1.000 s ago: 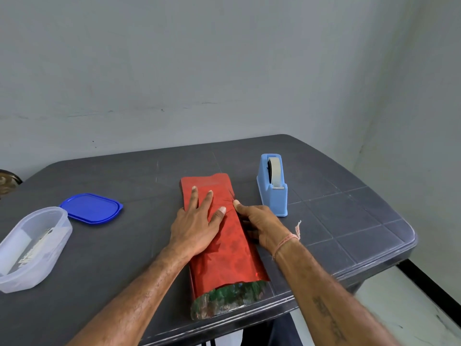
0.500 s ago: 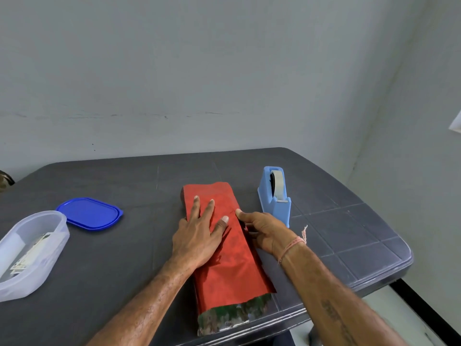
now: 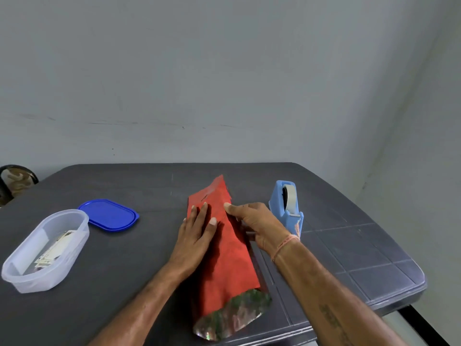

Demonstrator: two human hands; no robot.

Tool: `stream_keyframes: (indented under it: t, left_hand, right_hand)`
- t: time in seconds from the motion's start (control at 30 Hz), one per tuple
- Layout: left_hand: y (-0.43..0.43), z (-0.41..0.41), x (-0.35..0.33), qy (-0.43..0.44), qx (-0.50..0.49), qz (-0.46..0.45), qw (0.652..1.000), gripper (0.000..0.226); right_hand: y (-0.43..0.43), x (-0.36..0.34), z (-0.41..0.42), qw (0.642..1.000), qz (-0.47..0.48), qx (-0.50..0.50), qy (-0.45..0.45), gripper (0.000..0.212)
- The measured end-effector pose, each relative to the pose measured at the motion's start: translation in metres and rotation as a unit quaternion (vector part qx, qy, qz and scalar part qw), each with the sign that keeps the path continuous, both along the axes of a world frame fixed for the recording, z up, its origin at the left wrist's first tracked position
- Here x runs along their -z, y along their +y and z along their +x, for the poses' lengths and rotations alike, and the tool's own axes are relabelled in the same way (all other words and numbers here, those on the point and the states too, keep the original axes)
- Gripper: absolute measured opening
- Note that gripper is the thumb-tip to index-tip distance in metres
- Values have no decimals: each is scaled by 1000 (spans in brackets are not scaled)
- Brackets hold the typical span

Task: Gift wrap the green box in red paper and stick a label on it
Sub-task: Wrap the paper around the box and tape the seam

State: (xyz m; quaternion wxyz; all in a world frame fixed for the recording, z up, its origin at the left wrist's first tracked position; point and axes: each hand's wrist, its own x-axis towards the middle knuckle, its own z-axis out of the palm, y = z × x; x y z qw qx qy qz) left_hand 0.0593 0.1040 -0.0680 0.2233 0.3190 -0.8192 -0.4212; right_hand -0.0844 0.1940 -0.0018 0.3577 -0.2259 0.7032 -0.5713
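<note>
Head view: our left hand (image 3: 197, 236) lies flat on the red paper (image 3: 225, 265); our right hand (image 3: 254, 224) grips its edge beside the tape dispenser (image 3: 284, 208).

One box (image 3: 234, 313), dispenser (image 3: 287, 208), tub (image 3: 47, 248), lid (image 3: 108, 215); two hands (image 3: 197, 236) (image 3: 254, 226)

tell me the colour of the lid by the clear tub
Blue. The lid lies flat beside the clear tub; the head view shows it.

Both bare forearms reach forward and converge. The left hand (image 3: 197, 236) lies flat, palm down, fingers straight and slightly spread. The right hand (image 3: 254, 224) grips the red paper (image 3: 225, 260) edge, thumb on top, fingers curled beneath.
</note>
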Motion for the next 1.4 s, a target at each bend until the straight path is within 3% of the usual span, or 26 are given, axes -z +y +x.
stream_keyframes:
  t: [0.1, 0.17, 0.23, 0.33, 0.47, 0.63, 0.73, 0.93, 1.17, 1.4]
  left_hand:
    - [-2, 6, -3, -22, 23, 76, 997, 106]
    - [-5, 10, -8, 24, 52, 161, 985, 108]
    - [-9, 14, -10, 98, 80, 231, 965, 104]
    - [-8, 21, -22, 155, 80, 245, 954, 87]
    - [-7, 31, -29, 186, 54, 262, 945, 77]
    - [-2, 36, -35, 183, 41, 258, 948, 57]
    - [2, 37, -41, 172, 31, 243, 954, 48]
    - [10, 37, -50, 175, 24, 238, 955, 55]
    - [-3, 26, -48, 195, 46, 292, 935, 59]
    - [-18, -12, -56, 162, 58, 292, 941, 51]
  right_hand:
    - [-13, -4, 10, 996, 9, 10, 83, 38]
    - [-14, -5, 14, 990, 23, 24, 139, 38]
    - [-14, -3, 18, 983, 33, 27, 179, 40]
    - [-17, -3, 27, 967, 60, 21, 245, 39]
    - [-25, -3, 35, 951, 80, -14, 298, 23]
    - [-21, -6, 30, 965, 80, -35, 248, 33]
    - [-19, -7, 28, 974, 68, -51, 209, 28]
    - [-18, -3, 25, 986, 25, -41, 159, 14]
    - [-16, -5, 13, 996, -60, -23, 65, 34]
    - [-20, 0, -16, 997, -49, 29, 49, 35]
